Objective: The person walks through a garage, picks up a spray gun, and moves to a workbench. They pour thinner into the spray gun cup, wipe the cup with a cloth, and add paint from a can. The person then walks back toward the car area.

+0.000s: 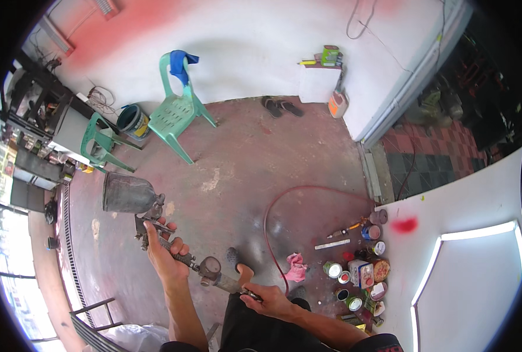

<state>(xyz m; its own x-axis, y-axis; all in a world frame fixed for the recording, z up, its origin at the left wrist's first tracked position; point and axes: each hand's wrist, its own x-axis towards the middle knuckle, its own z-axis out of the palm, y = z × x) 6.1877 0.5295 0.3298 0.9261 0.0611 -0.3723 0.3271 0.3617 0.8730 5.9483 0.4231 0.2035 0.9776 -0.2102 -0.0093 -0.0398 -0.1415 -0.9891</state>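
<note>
My left hand (170, 261) is wrapped round the grip of a paint spray gun (129, 195), whose grey, paint-stained cup points up and to the left. From the lower end of the gun runs an air regulator (211, 268) with a round gauge and a cylindrical body. My right hand (272, 302) closes round a dark hose coupling (250, 294) at the end of that body. A thin red air hose (267, 226) loops across the floor and goes out of sight near my right hand. Whether the coupling is fully joined is hidden by my fingers.
Paint cans (333, 270) and a pink cloth (296, 268) lie on the floor at right, beside a white panel (472, 276). Green plastic chairs (170, 117) and a bucket (133, 122) stand at the far left. Slippers (281, 107) lie by the back wall.
</note>
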